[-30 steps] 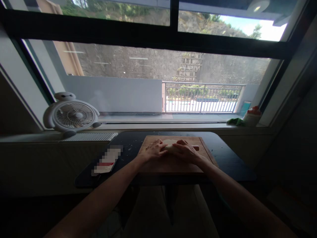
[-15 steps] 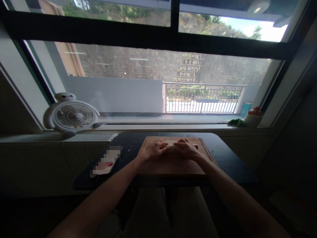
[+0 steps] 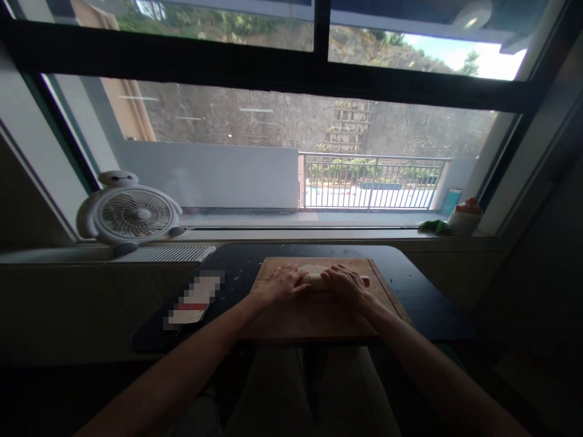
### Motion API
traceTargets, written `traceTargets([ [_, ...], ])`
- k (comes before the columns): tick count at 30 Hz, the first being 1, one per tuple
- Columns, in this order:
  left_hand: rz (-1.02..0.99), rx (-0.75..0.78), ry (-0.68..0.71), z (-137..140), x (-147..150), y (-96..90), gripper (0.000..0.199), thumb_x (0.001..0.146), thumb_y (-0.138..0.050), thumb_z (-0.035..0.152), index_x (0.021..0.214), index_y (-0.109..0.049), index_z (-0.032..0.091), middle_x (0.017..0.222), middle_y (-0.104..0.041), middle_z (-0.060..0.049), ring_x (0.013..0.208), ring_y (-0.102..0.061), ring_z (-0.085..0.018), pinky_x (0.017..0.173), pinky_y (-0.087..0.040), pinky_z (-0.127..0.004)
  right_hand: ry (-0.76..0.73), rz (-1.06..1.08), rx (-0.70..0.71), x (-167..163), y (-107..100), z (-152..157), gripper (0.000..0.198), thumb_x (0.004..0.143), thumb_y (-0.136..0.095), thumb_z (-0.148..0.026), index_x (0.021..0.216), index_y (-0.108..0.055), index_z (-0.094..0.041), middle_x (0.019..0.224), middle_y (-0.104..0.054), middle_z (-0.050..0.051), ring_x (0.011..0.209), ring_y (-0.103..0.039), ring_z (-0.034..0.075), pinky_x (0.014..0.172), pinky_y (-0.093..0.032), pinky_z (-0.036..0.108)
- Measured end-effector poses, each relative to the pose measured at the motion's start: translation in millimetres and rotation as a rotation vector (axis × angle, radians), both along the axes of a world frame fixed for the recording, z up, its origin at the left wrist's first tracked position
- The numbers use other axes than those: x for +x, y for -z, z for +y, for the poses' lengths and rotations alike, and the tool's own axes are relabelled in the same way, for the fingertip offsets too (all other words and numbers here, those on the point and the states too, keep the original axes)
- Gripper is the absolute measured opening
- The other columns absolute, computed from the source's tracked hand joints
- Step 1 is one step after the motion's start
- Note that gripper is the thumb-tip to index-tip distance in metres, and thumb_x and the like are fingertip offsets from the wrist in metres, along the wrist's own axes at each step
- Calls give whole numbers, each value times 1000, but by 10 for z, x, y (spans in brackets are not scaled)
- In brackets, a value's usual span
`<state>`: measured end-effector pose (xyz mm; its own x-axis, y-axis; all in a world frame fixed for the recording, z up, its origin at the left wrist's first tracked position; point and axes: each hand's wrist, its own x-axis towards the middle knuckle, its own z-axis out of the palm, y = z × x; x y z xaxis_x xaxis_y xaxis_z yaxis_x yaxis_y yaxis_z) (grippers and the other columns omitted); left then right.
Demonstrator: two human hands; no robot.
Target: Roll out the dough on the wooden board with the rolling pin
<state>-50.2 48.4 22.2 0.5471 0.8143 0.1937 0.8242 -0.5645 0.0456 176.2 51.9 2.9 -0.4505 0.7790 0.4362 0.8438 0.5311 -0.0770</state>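
A pale rolling pin (image 3: 315, 281) lies crosswise on a wooden cutting board (image 3: 310, 318), one brownish handle end poking out at the right. Behind it a sheet of whitish dough (image 3: 313, 268) shows between my hands; the rest of the dough is covered. My left hand (image 3: 286, 281) presses down on the left part of the pin, its thumb stretched inward. Over the right part of the pin my right hand (image 3: 345, 281) is curved, fingers forward. The pin's left end is hidden under my left hand.
The board rests on a dark table (image 3: 392, 261) with white specks. A pixelated flat item (image 3: 194, 303) lies at its left. A white fan (image 3: 141, 213) stands left by the window; on the sill at right are a bottle (image 3: 465, 218) and a green cloth (image 3: 434, 227).
The board has slid toward me. Both hands and the rolling pin have come slightly nearer as well, and more dough shows behind the pin.
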Motion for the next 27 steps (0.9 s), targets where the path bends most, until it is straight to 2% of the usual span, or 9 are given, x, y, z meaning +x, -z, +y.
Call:
traceTargets([
  [5,-65,-62,25,75,6,-79,45,82,-41,56,114,-56,28,110,-51,-6,98,-53,-21,89,-38,-34,-8,-3,103,-77,-87,-7,37,93,-32,-37,74,-59,-20,87,-57,6,83,-50,17,78,-39,30],
  [9,-137,-177,39,151,-2,-135,48,80,-47,54,120,-51,26,106,-57,-4,92,-56,-19,83,-42,-29,87,72,112,-123,-14,60,32,94,-32,-29,78,-57,-18,88,-58,6,83,-51,16,79,-39,28],
  [11,-165,-134,62,143,-7,-134,46,79,-50,52,117,-51,25,105,-58,-3,93,-56,-18,84,-42,-27,122,92,92,-129,27,126,29,94,-30,-26,84,-57,-18,87,-59,6,80,-52,15,77,-39,26],
  [14,-160,45,129,100,-14,-92,40,79,-52,49,109,-56,24,111,-54,-4,102,-51,-20,92,-38,-28,158,94,60,-126,28,212,31,94,-28,-27,88,-57,-17,86,-61,6,79,-54,14,77,-39,25],
  [16,-162,56,148,103,-19,-61,39,80,-51,47,110,-56,23,112,-53,-4,101,-51,-19,92,-38,-27,157,77,38,-124,-19,228,32,94,-28,-28,89,-58,-17,86,-62,6,79,-54,14,76,-39,26],
  [19,-159,-87,156,199,-21,-72,37,81,-50,44,109,-57,20,108,-55,-4,91,-55,-16,84,-40,-24,106,26,20,-138,-111,177,31,93,-33,-31,84,-59,-18,88,-61,6,83,-54,15,79,-37,26],
  [22,-136,-229,213,329,-17,-164,33,81,-48,44,97,-61,19,99,-57,-2,85,-55,-15,78,-41,-22,68,-10,23,-176,-143,84,29,92,-36,-34,82,-59,-19,92,-61,5,88,-52,15,82,-35,26],
  [24,-130,-334,238,385,-18,-231,33,81,-46,46,92,-61,19,93,-59,-1,82,-55,-15,73,-40,-20,92,-8,31,-207,-122,46,33,94,-31,-35,86,-58,-18,93,-61,6,88,-52,15,80,-35,26],
  [27,-171,-479,200,405,-35,-263,36,80,-45,49,96,-60,20,91,-61,0,80,-56,-15,67,-40,-20,142,1,34,-244,-79,57,38,95,-26,-37,87,-57,-18,91,-61,6,83,-54,15,75,-36,26],
])
